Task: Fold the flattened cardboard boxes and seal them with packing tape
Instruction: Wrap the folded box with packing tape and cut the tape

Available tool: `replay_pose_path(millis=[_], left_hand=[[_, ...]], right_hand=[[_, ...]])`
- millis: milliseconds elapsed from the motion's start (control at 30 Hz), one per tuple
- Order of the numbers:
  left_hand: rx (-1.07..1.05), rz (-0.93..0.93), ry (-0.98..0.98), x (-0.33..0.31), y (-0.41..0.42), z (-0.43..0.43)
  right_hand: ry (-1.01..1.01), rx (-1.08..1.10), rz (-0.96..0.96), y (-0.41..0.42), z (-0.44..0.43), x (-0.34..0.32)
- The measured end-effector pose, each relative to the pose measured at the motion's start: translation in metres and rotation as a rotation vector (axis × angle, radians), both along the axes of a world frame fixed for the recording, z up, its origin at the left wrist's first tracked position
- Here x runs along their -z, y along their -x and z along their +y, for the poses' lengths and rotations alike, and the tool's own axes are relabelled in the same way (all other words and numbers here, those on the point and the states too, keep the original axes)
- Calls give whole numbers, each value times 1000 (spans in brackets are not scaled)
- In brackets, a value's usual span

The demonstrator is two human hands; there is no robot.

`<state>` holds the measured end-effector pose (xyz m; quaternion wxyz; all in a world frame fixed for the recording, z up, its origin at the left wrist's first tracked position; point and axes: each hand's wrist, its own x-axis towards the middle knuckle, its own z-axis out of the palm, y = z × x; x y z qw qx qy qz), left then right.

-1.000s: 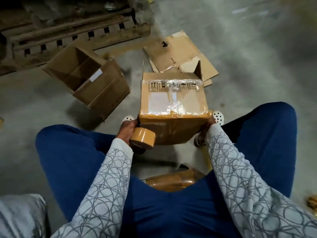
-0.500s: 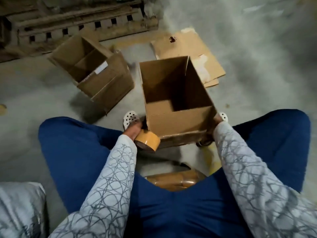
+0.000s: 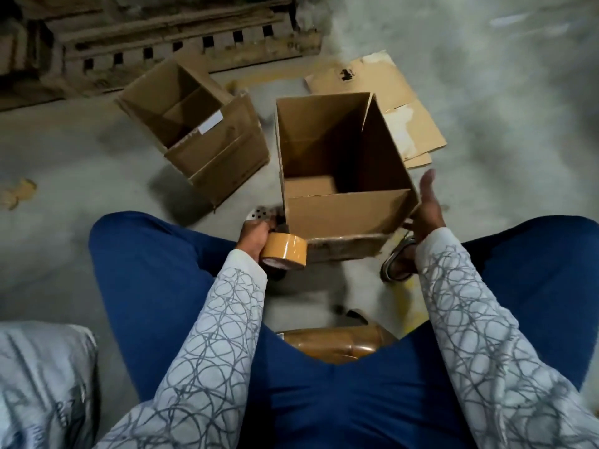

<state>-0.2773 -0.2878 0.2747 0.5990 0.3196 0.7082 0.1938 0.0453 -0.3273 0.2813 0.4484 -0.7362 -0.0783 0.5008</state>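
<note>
We find the open brown cardboard box (image 3: 346,215) standing upright on the grey concrete floor (image 3: 81,150), mouth up, in front of the person's knees and between the two hands. The left hand (image 3: 254,236) sits at the box's near left bottom corner, its fingers curled round a tan roll of packing tape (image 3: 287,251). The roll is just beside the box's front wall. The right hand (image 3: 426,205) is at the box's near right edge, fingers straight and pointing upward, palm toward the wall, holding nothing. We cannot tell whether it touches the cardboard. Both forearms, in grey patterned sleeves (image 3: 220,319), reach forward and down. A second open brown cardboard box (image 3: 223,150) lies tilted to the left, and flattened cardboard sheets (image 3: 382,82) lie behind.
</note>
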Motion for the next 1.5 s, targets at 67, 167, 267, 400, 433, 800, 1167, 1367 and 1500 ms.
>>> replay_pose_path(millis=[67, 167, 267, 400, 433, 800, 1167, 1367, 1500], left_hand=[[3, -40, 58, -7, 0, -2], [165, 33, 152, 8, 0, -9], [338, 197, 127, 20, -1, -17], [376, 354, 113, 45, 3, -13], [361, 387, 122, 61, 6, -9], [509, 506, 122, 32, -23, -10], [609, 481, 210, 31, -45, 8], [693, 460, 268, 39, -57, 18], [619, 524, 179, 30, -60, 35]], right_hand=[[-49, -24, -1, -13, 4, 5], [27, -183, -83, -12, 1, 15], [116, -274, -153, 2, -6, 35], [255, -279, -349, 22, -16, 66], [305, -288, -409, 24, -18, 72], [355, -537, -1008, 53, 9, 49], [377, -485, -804, 54, 24, 69], [411, -447, -694, 34, 28, 81], [290, -299, -801, 38, 39, 69]])
